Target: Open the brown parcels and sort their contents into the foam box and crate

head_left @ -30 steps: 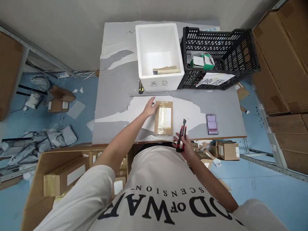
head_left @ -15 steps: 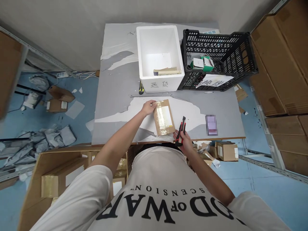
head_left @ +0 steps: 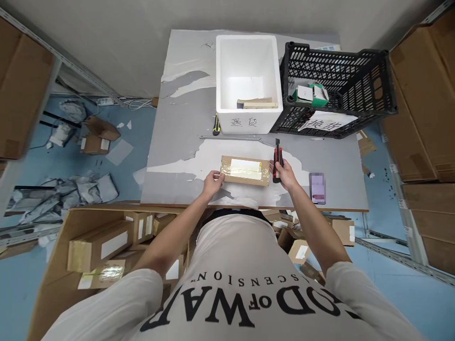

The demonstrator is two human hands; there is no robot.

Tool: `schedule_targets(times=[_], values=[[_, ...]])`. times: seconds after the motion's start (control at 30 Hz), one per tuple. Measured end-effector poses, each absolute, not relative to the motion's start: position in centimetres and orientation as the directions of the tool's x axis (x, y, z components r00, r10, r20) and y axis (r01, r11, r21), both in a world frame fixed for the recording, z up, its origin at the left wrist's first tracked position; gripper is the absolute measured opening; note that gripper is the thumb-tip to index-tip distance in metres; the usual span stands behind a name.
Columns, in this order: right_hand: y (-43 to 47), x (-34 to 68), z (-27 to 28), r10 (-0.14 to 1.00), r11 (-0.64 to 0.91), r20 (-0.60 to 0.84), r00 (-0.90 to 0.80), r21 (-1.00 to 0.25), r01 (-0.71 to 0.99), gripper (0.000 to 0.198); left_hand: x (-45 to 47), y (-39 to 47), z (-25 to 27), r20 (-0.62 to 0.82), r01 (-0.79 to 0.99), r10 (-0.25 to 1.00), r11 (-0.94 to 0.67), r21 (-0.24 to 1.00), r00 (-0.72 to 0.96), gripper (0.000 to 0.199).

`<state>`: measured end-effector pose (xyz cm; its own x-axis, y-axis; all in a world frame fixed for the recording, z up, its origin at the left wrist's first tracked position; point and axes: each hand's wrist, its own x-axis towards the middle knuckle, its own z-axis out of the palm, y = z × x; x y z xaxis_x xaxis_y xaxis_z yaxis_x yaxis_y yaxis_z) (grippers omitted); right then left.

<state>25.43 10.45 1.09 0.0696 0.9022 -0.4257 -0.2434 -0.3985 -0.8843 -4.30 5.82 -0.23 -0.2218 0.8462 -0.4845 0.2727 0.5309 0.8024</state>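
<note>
A taped cardboard box [head_left: 245,179] with a white label lies sideways over the table in front of me. My left hand [head_left: 213,183] grips its left end, thumb and fingers closed on the edge. In my right hand [head_left: 285,173] is a red and black box cutter [head_left: 277,161], its tip pointing away from me. The fingertips of that hand reach the box's right end; whether they press on it I cannot tell.
A white foam box [head_left: 249,122] and a black crate [head_left: 337,92] stand at the table's back. A yellow-black cutter [head_left: 216,125] lies beside the foam box. A phone [head_left: 317,188] rests at right. Below the table's left edge, a large carton [head_left: 53,265] holds several parcels.
The cardboard box has turned from roughly upright to sideways. My left hand has moved down to its left end, and my right hand has risen with the box cutter.
</note>
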Motion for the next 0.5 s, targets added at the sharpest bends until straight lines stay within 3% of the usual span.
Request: schedule_targets(times=[0.1,0.23,0.33,0.43,0.5], values=[[11.2,25.1,0.4,0.915,-0.374,-0.397,0.078,-0.903,-0.209,0.042,-4.4,5.9,0.4,-0.459,0.462,0.86,0.507,0.727,-0.221,0.04],[11.0,25.4,0.2,0.928,-0.348,-0.365,0.073,-0.92,-0.179,0.046,-3.4,6.9,2.0,-0.171,0.771,0.969,0.245,0.588,-0.177,0.056],[9.6,26.3,0.4,0.938,-0.326,-0.335,0.088,-0.94,-0.104,0.049,-2.0,8.1,2.8,-0.031,0.883,0.992,-0.097,0.459,0.125,0.068],[7.0,27.7,0.6,0.938,-0.332,-0.332,0.101,-0.943,-0.01,0.053,-0.9,9.4,2.9,-0.096,0.867,0.902,-0.368,0.336,0.42,0.102],[5.0,28.6,0.7,0.922,-0.385,-0.382,0.059,-0.922,0.048,0.057,-0.5,10.0,2.7,-0.158,0.861,0.864,-0.426,0.278,0.479,0.121]])
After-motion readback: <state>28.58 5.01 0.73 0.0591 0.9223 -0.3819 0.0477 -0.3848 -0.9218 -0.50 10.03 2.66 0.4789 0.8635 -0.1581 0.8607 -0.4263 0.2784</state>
